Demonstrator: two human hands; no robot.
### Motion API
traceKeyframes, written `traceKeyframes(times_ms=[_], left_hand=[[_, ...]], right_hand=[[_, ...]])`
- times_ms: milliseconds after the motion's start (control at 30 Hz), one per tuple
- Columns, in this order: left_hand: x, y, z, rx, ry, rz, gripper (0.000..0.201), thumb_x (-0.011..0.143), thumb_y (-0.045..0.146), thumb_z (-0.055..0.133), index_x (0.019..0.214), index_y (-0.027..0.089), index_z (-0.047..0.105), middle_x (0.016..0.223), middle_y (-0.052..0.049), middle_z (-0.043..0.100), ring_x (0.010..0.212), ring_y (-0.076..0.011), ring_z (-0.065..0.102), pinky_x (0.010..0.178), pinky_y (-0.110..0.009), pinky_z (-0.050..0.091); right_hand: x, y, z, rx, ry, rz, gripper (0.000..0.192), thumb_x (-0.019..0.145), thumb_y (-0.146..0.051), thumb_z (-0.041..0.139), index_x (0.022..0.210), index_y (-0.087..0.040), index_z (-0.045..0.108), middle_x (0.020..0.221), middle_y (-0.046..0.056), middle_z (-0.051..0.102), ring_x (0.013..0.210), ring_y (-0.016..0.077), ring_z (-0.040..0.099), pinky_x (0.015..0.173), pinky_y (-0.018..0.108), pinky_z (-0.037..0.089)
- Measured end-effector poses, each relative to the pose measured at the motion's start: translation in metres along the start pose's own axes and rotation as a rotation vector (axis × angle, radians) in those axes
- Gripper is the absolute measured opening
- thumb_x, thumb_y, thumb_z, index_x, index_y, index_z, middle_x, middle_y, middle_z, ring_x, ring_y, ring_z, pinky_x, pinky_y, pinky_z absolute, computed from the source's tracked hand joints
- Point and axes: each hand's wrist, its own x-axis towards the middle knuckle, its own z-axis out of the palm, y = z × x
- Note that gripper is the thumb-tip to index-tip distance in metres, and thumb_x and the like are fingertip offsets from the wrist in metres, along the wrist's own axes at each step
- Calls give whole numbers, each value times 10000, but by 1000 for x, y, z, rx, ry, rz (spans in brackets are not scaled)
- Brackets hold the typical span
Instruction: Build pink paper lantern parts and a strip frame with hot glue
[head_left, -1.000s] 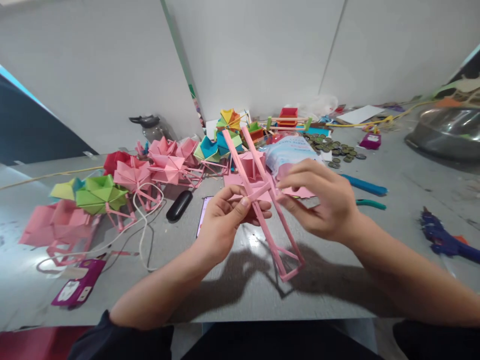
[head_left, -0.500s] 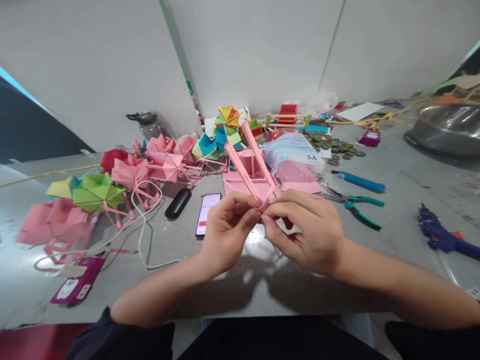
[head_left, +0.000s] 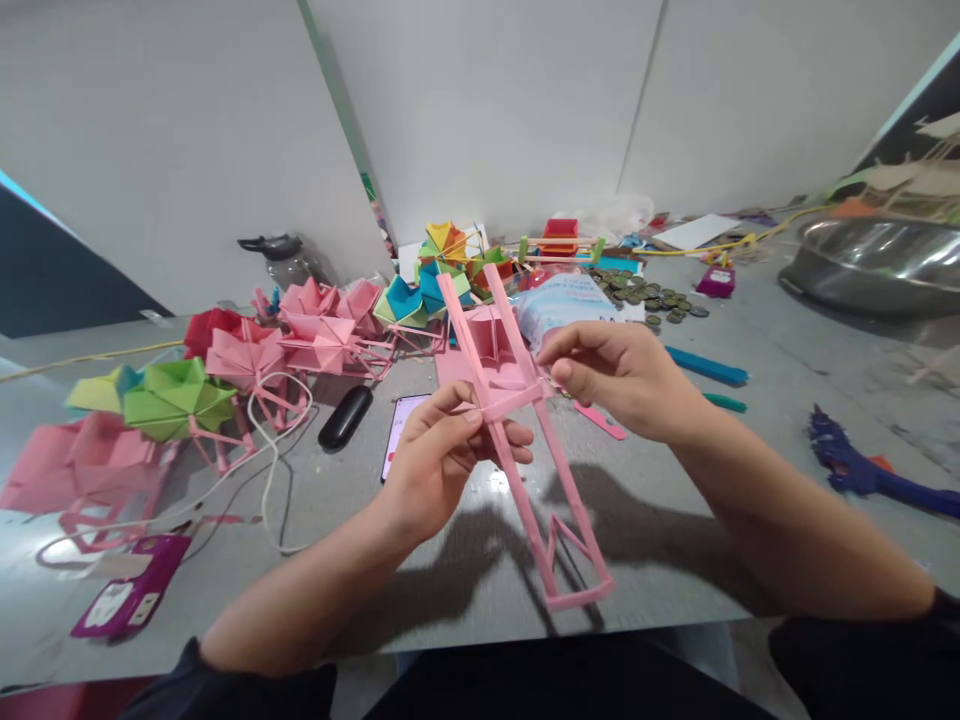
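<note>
My left hand [head_left: 431, 455] pinches a long pink paper frame [head_left: 523, 495] at the left end of its crossbar, thumb on top and the other fingers behind. Two rolled-paper rails run slanting through the frame, joined by the crossbar and by a short strip at the near end, where a small V-shaped piece sits. Just right of the crossbar, my right hand [head_left: 630, 380] has its fingers half curled, thumb and index slightly apart, with nothing seen between them. Behind the frame stands a pink folded paper piece [head_left: 491, 340].
Pink, green and red folded paper models [head_left: 180, 395] crowd the left side. A phone [head_left: 396, 435], a black case [head_left: 345, 418] and a white cable [head_left: 274, 480] lie nearby. To the right are a blue glue gun [head_left: 862, 460], a blue-handled tool [head_left: 709, 366] and a metal bowl [head_left: 877, 265].
The pink frame has swung down so its long rails show toward me. My right hand has come off it and moved right, while my left hand keeps hold.
</note>
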Motion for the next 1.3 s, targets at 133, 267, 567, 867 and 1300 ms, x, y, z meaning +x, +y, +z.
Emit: traceKeyframes(times_ms=[133,267,567,867,1300], left_hand=[[0,0,-3,-18,-35,-27,160,913,226,788,937,170,641,844,-54,854,756,-226,842,743,-316,683],[0,2,-3,5,-88,-66,136,938,233,772,964,156,663,849,-77,856,753,-213,836,735,-304,683],[2,10,-4,65,-88,-80,148,936,256,763,941,170,642,826,-69,848,686,-202,819,691,-277,661],[2,9,-7,166,-98,-42,199,948,316,793,985,184,649,873,-70,857,741,-225,835,708,-294,653],[-15,25,7,791,-54,310,119,939,255,834,1031,185,806,954,-61,818,848,-184,767,818,-294,632]], right_hand=[[1,-1,6,152,-129,96,482,806,-623,913,907,-177,761,783,21,685,647,127,561,568,278,460],[3,-5,3,187,-235,106,429,861,-575,881,793,-176,738,653,-24,610,572,98,495,521,259,403],[0,-6,2,116,-339,29,447,1021,-582,704,837,-177,660,685,-52,525,620,88,428,558,251,362],[-1,-9,-1,-6,-401,33,406,976,-558,766,914,-157,743,775,-4,670,685,116,537,591,251,415],[-19,-34,1,-273,-223,-178,171,1016,-295,700,867,-215,673,736,-15,636,638,126,544,598,271,442]])
